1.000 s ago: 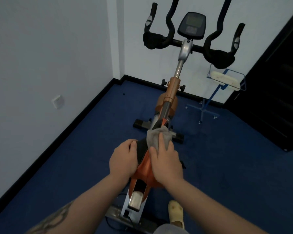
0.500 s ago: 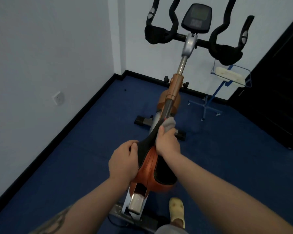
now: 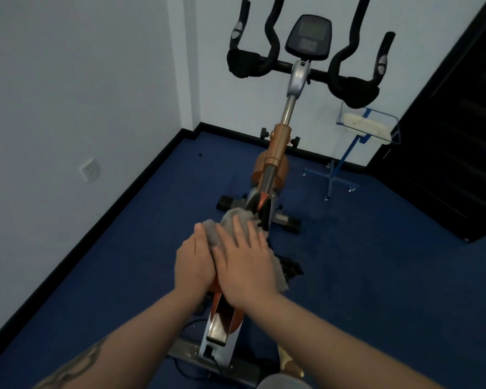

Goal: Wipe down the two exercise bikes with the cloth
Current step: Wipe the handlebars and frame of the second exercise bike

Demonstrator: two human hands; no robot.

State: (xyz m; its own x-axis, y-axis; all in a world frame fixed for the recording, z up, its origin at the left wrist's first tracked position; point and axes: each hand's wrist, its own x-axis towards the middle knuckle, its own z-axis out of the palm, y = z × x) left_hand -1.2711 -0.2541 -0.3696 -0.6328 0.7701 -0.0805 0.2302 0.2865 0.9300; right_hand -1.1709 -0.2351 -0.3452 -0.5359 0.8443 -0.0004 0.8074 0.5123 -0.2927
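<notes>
One orange and black exercise bike [image 3: 278, 153] stands in front of me, with its black handlebars [image 3: 348, 91] and console [image 3: 307, 37] at the far end. A grey cloth [image 3: 230, 220] lies spread over its saddle, whose nose [image 3: 260, 209] pokes out beyond the cloth. My right hand [image 3: 247, 265] presses flat on the cloth with straight fingers. My left hand [image 3: 194, 262] cups the saddle's left side, thumb lying along the cloth's edge. Most of the saddle is hidden under my hands. No second bike is in view.
White walls meet in a corner at the far left, with a socket [image 3: 89, 169] low on the left wall. A blue stand with a wire basket [image 3: 368, 127] is at the far right, beside a dark door [image 3: 446, 136]. Blue carpet surrounds the bike. A yellow slipper [image 3: 289, 363] shows below.
My right hand pushed the bunched cloth forward to the saddle nose, then came back and now lies flat with the cloth spread out. My left hand stayed on the saddle's left side.
</notes>
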